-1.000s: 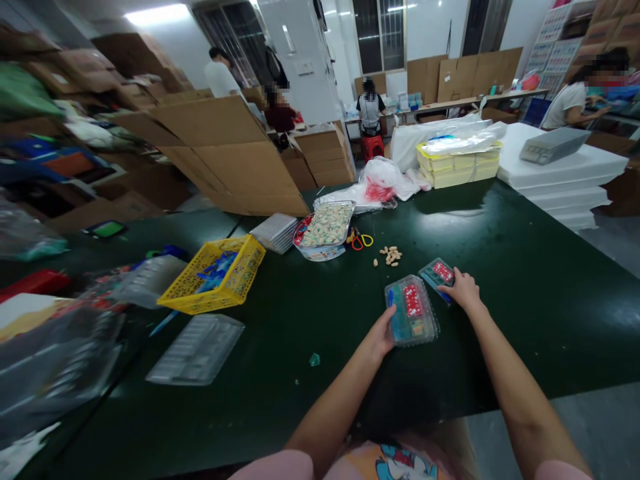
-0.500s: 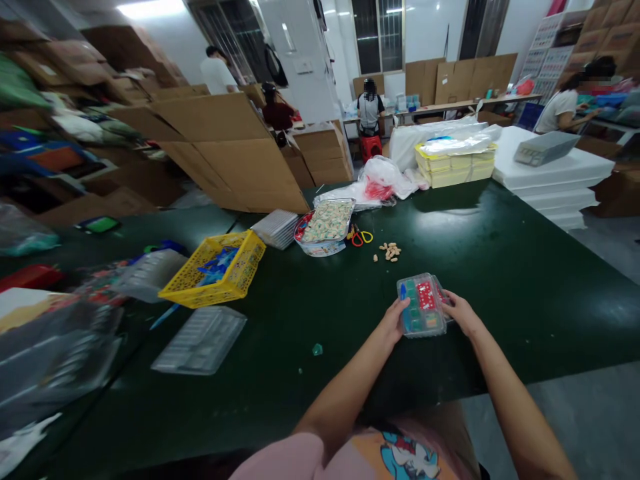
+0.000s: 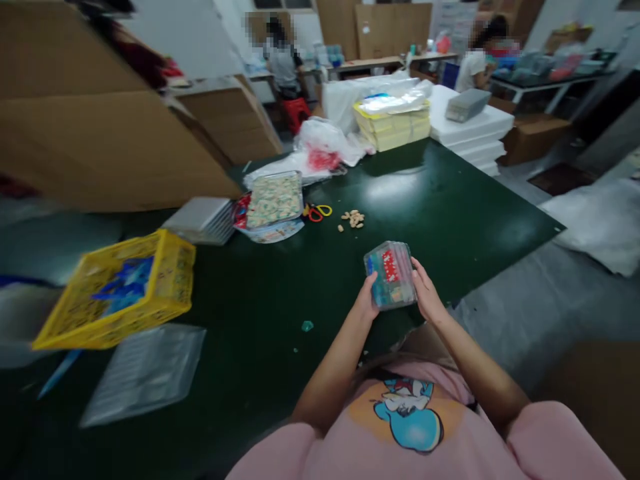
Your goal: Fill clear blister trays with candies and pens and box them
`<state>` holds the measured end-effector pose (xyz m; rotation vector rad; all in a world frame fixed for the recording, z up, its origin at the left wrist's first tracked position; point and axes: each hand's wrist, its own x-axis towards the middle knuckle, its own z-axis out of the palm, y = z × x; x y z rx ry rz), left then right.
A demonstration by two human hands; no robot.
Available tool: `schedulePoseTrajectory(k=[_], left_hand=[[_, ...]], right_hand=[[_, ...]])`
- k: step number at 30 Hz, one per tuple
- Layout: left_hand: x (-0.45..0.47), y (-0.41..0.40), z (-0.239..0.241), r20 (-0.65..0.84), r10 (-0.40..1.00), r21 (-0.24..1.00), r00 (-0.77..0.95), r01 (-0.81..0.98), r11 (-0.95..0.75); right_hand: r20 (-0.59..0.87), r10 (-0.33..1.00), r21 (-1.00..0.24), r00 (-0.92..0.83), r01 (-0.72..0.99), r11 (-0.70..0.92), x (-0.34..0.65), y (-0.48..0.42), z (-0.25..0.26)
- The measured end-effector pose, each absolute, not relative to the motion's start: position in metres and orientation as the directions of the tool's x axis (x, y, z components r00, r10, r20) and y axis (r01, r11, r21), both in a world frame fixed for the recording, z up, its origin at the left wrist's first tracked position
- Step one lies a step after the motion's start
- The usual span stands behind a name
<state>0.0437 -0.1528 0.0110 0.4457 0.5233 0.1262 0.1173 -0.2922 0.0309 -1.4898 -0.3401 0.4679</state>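
Between my two hands is a clear plastic box [image 3: 391, 275] with compartments holding blue, teal, red-and-white and orange pieces. My left hand [image 3: 369, 295] grips its left side, the thumb lying over the edge. On the opposite side, my right hand [image 3: 425, 288] is closed around the right edge. The box is held over the near edge of the dark green table [image 3: 260, 293]. Beyond it lies a small heap of beige pieces [image 3: 355, 218], with scissors [image 3: 316, 213] having red and yellow handles further left.
A tray of pale pieces [image 3: 275, 199] sits left of the scissors. Further left are stacked clear cases [image 3: 203, 220], a yellow basket [image 3: 170, 287] with blue items, and a clear plastic tray [image 3: 147, 370]. Cardboard [image 3: 100, 140] stands behind; white foam sheets [image 3: 470, 130] are at the far right.
The view has swung right and come closer, so the table things shift left. Both hands still hold the box; the right hand now lies along its right edge, which looks closed up.
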Motion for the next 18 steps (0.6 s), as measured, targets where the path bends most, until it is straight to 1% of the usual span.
schedulePoseTrajectory(k=[2,4,6,8,10,12,15,18], left_hand=[[0.041,-0.159,0.013,-0.459,0.173,0.453,0.871,0.062,0.889],[0.039,-0.169,0.015,-0.44,0.119,0.495,0.89,0.13,0.859],[0.039,-0.182,0.016,-0.408,0.076,0.577,0.91,0.193,0.793],[0.043,-0.198,0.015,-0.37,0.057,0.684,0.927,0.231,0.692],[0.048,-0.217,0.014,-0.326,0.03,0.766,0.945,0.246,0.594],[0.049,-0.236,0.013,-0.312,0.007,0.812,0.95,0.263,0.52],[0.05,-0.259,0.013,-0.314,0.013,0.869,0.949,0.282,0.406],[0.059,-0.278,0.014,-0.311,0.031,0.914,0.95,0.29,0.284]], right_hand=[[-0.016,0.452,-0.999,0.892,0.007,-0.048,0.102,-0.306,0.038],[-0.005,0.411,-0.992,0.912,0.047,-0.116,0.088,-0.324,0.044],[-0.027,0.363,-0.984,0.931,0.038,-0.172,0.078,-0.345,0.047],[-0.087,0.302,-0.977,0.949,-0.022,-0.213,0.07,-0.369,0.047],[-0.166,0.249,-0.974,0.954,-0.118,-0.196,0.062,-0.393,0.047],[-0.216,0.213,-0.973,0.953,-0.192,-0.129,0.053,-0.415,0.047],[-0.233,0.19,-0.973,0.954,-0.23,-0.038,0.041,-0.44,0.05],[-0.241,0.156,-0.97,0.958,-0.241,-0.025,0.042,-0.458,0.05]])
